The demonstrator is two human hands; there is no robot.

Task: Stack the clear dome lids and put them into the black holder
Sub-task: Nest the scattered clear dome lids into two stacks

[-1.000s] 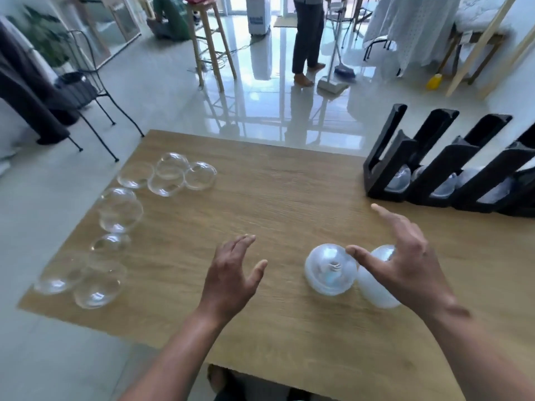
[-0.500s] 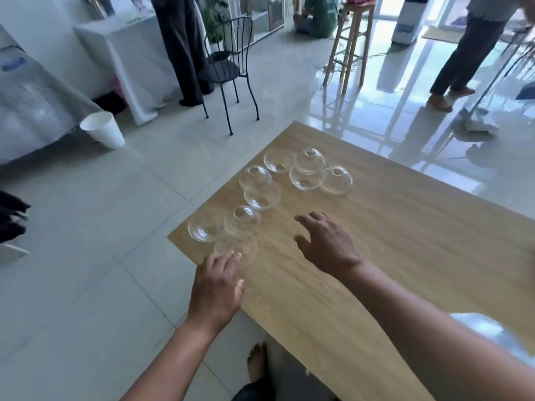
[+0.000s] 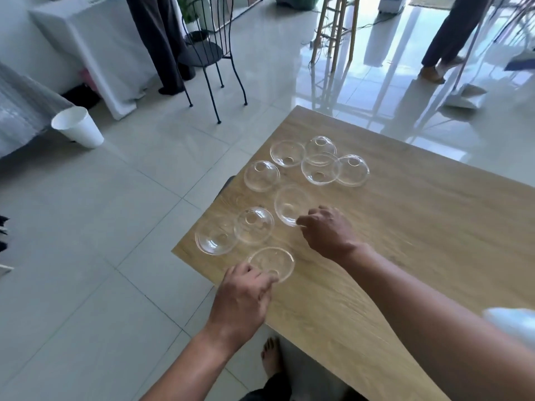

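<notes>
Change since earlier: both hands have reached lids; half a second ago they hovered short of them, right hand over bare wood.
Left hand (image 3: 241,296): at the near corner of the worktop (image 3: 405,233), fingers (image 3: 267,280) curled and pinched on the near rim of the nearest lid (image 3: 272,263), which lies rim up.
Right hand (image 3: 327,231): fingers (image 3: 302,220) nearly closed on the near edge of the middle lid (image 3: 291,205); whether the grip is firm I cannot tell.
Other near lids: two overlapping ones, the corner lid (image 3: 214,240) at the worktop's left edge and a dome-up lid (image 3: 254,225) partly over it, both free of the hands.
Far lids: a single lid (image 3: 261,175) near the left edge; beyond it a cluster of four lids (image 3: 318,160), some overlapping, well apart from the hands.
Black holder: out of view.
White blurred shape (image 3: 512,322): at the right edge above the right forearm; too blurred to identify.
Floor: pale tiles, a white paper cup (image 3: 78,127) lying tilted, a black wire chair (image 3: 212,50) farther off.
Others: legs of standing people in the background.
</notes>
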